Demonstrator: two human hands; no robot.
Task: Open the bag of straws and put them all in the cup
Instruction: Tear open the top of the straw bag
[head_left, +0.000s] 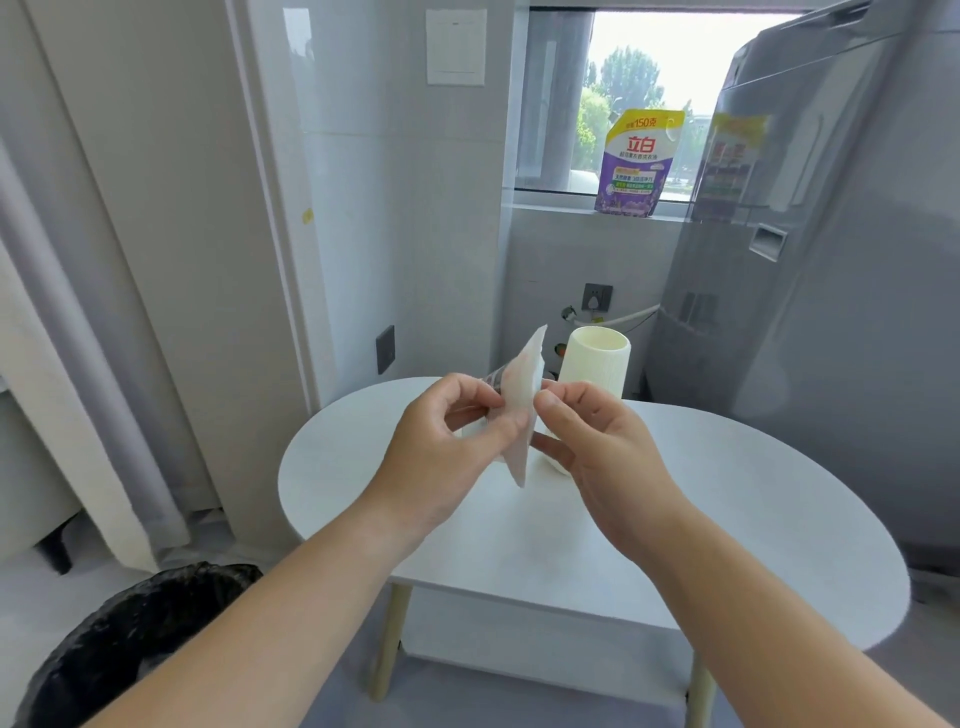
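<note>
Translucent straw bag (527, 374), label blurred and probably unreadable, is pinched by left hand (441, 441) and right hand (602, 441) before cream cup (597, 364); windowsill pouch (639, 161) reads "立白".

Single view, head-worn, wide-angle lens. Looks forward and down across tabletop (727, 509) from standing height at its near edge. Forearms enter from 6 o'clock. Left grip (447, 441) and right grip (602, 447) lie nearest lens at frame centre, meeting on bag (522, 415). Cup (597, 364) stands just beyond, toward 12 o'clock. Window (649, 78) is far, at 1 o'clock. Washing machine (805, 260) at 3 o'clock, black bin (130, 649) low at 7 o'clock. Vertical lines bow toward frame edges.
</note>
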